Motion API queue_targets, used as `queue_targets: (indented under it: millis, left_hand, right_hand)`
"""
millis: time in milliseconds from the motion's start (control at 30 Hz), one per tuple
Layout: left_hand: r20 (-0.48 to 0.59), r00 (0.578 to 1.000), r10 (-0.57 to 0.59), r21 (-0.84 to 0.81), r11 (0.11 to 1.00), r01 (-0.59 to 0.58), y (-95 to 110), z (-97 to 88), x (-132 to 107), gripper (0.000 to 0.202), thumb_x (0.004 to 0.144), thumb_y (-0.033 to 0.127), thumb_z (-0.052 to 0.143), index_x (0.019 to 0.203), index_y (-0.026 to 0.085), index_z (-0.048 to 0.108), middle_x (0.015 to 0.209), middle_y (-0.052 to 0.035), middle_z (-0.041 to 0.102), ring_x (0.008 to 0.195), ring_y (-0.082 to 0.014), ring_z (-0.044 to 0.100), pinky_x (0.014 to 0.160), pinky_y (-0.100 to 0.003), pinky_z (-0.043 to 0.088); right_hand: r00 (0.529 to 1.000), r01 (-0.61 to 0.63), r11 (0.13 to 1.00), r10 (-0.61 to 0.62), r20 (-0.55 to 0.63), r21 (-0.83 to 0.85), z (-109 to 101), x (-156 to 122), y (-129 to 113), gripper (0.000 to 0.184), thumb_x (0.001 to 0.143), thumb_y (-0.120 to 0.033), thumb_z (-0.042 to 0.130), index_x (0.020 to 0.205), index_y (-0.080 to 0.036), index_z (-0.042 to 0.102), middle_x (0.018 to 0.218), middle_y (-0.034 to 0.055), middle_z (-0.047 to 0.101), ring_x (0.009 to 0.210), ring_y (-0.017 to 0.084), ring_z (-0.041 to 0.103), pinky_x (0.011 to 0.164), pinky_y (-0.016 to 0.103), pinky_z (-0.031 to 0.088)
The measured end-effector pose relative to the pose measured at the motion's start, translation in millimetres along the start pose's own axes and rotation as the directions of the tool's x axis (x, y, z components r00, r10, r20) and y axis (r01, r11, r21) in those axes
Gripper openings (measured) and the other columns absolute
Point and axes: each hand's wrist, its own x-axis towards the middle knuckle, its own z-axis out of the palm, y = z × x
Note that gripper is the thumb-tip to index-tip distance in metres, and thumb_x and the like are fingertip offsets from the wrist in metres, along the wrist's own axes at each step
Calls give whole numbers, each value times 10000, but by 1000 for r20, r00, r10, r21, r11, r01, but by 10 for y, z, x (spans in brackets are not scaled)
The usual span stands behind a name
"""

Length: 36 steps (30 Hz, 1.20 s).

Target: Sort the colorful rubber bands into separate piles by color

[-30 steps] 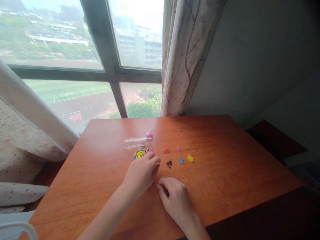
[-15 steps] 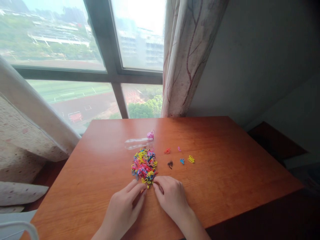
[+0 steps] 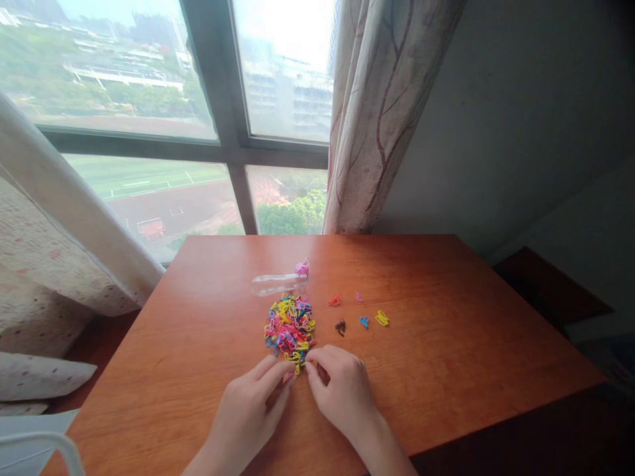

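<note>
A heap of small rubber bands (image 3: 289, 324) in yellow, pink, red, blue and black lies on the wooden table. At its near edge, my left hand (image 3: 253, 396) has thumb and fingers pinched together beside some yellow bands; what is between the tips is too small to make out. Close by on the right, the fingertips of my right hand (image 3: 342, 380) pinch the end of a yellow rubber band (image 3: 303, 363). Little sorted groups lie to the right: red bands (image 3: 335, 301), black bands (image 3: 340, 327), blue bands (image 3: 364, 322), yellow bands (image 3: 381, 318) and a pink band (image 3: 358, 297).
Behind the heap, a clear plastic container (image 3: 278, 284) with a pink top (image 3: 302, 268) lies on its side. The wooden table (image 3: 446, 317) reaches back to a window (image 3: 233, 152) with curtains (image 3: 377, 119). A white curved bar (image 3: 64, 443) stands at the lower left.
The view has shifted slightly, so the table things sit a little further right. Both hands stay pinched at the heap's near edge, with hardly any movement.
</note>
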Motion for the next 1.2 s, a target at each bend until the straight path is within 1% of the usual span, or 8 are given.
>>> queue_targets:
  millis: [133,233,533,733,833,933,1033,1200]
  left_hand:
    - [26,997,72,9,997,-72,13,2,-8,292,956,179,433,1181,261,601,893,-32,659,747,-137,677,645,-194,505]
    - [28,996,87,28,996,-87,18,6,-6,308,953,180,436,1208,254,592,877,-32,660,743,-146,682,629,-198,509]
    - [29,997,76,69,995,-78,15,-1,37,269,937,162,416,1084,246,625,844,-19,664,716,-151,680,587,-206,500]
    - [33,997,64,69,995,-66,3,10,36,247,948,173,417,1064,248,623,850,-17,669,730,-153,683,609,-211,501]
    - [52,997,55,63,996,-58,-4,15,28,237,953,180,418,1060,245,619,852,-19,668,735,-152,681,621,-210,500]
    - [54,997,46,60,997,-49,-11,20,13,235,956,180,417,1066,245,614,865,-22,668,751,-155,681,638,-217,501]
    - [54,997,50,59,997,-53,-12,22,3,227,956,182,421,1062,245,611,868,-22,667,752,-159,681,631,-222,500]
    - [40,997,65,36,997,-67,-11,18,6,216,953,179,431,1057,243,609,884,-22,671,773,-163,685,647,-228,510]
  right_hand:
    - [1000,0,1000,0,2,15,-9,-4,6,158,892,-170,537,837,-244,665,722,-4,628,669,141,578,633,239,341]
    - [1000,-4,999,4,-10,50,-16,-13,6,168,896,-174,539,827,-244,674,723,-2,627,683,139,585,651,232,352]
    - [997,-55,992,61,-43,116,-16,-14,70,171,886,-164,534,810,-234,671,720,-7,614,656,129,563,638,219,358]
    - [991,-100,989,108,-79,107,-29,-15,148,148,885,-174,533,803,-222,647,704,-14,623,620,129,557,618,227,357]
    - [987,-112,984,127,-102,139,-53,-23,200,139,889,-191,532,810,-215,644,706,-11,633,609,128,559,597,225,365]
    - [976,-137,973,165,-144,186,-95,-48,310,168,910,-231,517,822,-209,659,702,-1,637,602,130,564,577,223,384]
    - [949,-170,966,214,-231,193,-187,-81,517,201,918,-290,520,834,-204,680,731,16,664,607,137,586,575,224,418]
    - [856,-298,950,310,-414,94,-459,-106,978,243,886,-376,562,850,-188,713,747,39,703,622,159,627,607,240,466]
